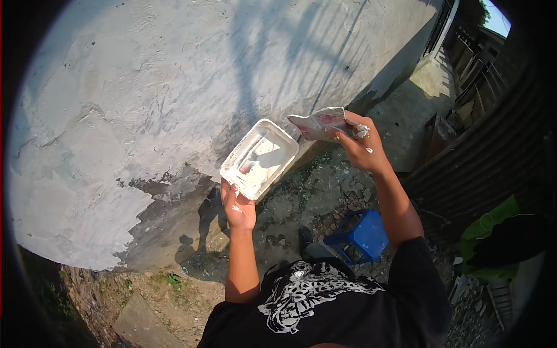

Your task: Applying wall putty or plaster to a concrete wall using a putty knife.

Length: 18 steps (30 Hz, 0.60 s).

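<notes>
My left hand (238, 210) grips the near end of a white rectangular tub (288, 134), its thumb over the rim. White paste coats the inside of the tub, with a reddish patch near its lower end. Right of the tub, my right hand (364, 142) pinches a flat, paste-smeared scraper (316, 124) with a slightly curved blade. Lumps of white paste cling to the back of that hand. The scraper is held just apart from the tub's upper right corner. Ahead stands a wall (145, 75) partly covered in pale, rough plaster.
A blue plastic stool (369, 233) stands on the rubble-strewn ground below my right arm. Dark corrugated sheeting (493, 145) runs along the right side. A green sheet (493, 223) hangs at the lower right. Bare grey patches (174, 223) show low on the wall.
</notes>
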Tool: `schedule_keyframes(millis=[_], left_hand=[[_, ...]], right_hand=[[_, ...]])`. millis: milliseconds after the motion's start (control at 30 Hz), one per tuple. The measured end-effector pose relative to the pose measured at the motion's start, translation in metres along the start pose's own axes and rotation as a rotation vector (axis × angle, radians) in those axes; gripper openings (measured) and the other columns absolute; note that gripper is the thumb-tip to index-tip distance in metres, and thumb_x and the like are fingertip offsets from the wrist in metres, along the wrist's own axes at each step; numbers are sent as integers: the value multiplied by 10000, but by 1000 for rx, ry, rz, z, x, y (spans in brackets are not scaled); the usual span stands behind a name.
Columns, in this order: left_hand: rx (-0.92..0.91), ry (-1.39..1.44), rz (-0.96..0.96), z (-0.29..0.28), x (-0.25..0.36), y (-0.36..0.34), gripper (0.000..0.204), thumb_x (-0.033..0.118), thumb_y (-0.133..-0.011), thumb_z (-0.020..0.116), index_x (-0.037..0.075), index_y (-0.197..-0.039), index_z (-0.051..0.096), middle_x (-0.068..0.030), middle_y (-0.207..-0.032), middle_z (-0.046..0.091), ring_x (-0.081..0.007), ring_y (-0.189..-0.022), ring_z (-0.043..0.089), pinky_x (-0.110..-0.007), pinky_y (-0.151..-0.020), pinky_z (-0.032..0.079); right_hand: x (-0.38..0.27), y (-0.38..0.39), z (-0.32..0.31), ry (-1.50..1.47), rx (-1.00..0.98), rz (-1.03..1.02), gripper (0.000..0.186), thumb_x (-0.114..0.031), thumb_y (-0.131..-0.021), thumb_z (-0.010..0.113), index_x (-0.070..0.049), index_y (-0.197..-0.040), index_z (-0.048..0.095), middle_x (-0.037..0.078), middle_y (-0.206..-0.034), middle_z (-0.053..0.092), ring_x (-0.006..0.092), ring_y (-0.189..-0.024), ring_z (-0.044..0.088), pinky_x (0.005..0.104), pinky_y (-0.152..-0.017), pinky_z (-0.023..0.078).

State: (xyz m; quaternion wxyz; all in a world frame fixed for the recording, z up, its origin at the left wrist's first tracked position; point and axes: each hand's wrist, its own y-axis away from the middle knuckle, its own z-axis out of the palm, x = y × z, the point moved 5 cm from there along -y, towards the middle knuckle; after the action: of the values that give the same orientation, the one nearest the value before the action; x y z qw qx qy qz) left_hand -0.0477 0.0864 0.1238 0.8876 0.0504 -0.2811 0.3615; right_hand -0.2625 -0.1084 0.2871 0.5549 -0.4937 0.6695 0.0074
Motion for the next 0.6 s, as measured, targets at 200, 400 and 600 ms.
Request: schedule_keyframes(millis=[200, 400, 600], left_hand=[[-122, -182, 58, 32, 12, 25, 589, 86, -923, 570, 29, -1457, 327, -194, -1390, 498, -303, -1282, 515, -449, -1032, 485], [-143, -260, 45, 42, 18, 45, 597, 34, -917, 571, 22, -1454, 309, -187, -1353, 531, -267, -1232, 561, -407, -985, 523], [-121, -199, 23, 35, 21, 58, 591, 40, -926, 567, 22, -1454, 302, -174, -1317, 555, -251, -1199, 576, -403, -978, 519]], right_hand=[[-108, -9, 30, 540, -201, -268, 242, -14, -829, 653, -41, -1070, 651, 101, -945, 721, 296, -870, 687, 366, -739, 531], [-125, 1, 75, 951, -489, -495, 267, -91, -796, 641, -106, -1060, 673, 61, -863, 706, 268, -892, 678, 400, -753, 540], [-127, 12, 111, 965, -596, -550, 212, -123, -829, 629, -100, -1031, 687, 89, -798, 701, 268, -862, 691, 404, -714, 548]])
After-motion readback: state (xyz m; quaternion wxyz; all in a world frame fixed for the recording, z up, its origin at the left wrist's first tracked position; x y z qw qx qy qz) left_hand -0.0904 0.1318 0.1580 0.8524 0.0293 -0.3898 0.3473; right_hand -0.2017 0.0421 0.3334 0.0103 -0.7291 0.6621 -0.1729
